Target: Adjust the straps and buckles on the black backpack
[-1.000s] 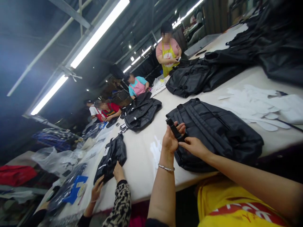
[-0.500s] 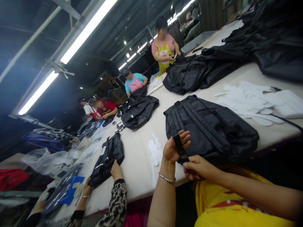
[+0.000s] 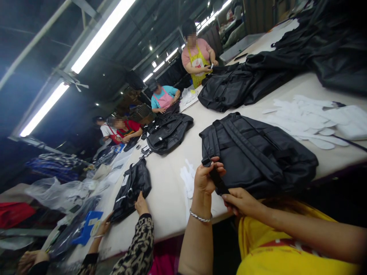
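Note:
A black backpack [image 3: 255, 152] lies on the table in front of me, its shoulder straps facing up. One black webbing strap [image 3: 218, 181] at its near left side stretches between my two hands. My left hand [image 3: 207, 173], with a twisted silver bracelet at the wrist, is closed around the upper part of the strap, close to a buckle at the shoulder strap's end. Lower down and to the right, my right hand [image 3: 239, 201] pinches the strap's other end. Its fingertips are partly hidden.
White gloves or strips [image 3: 304, 118] are heaped behind the backpack; a few more white pieces [image 3: 187, 177] lie to its left. A co-worker's hands hold another black bag [image 3: 133, 187] at left. More black backpacks [image 3: 229, 89] lie across the table [image 3: 169, 183], with people standing beyond.
My left fingers have curled from spread to closed on the strap, near the buckle. My right hand keeps its pinch. Another person's hand has come into view at the lower left.

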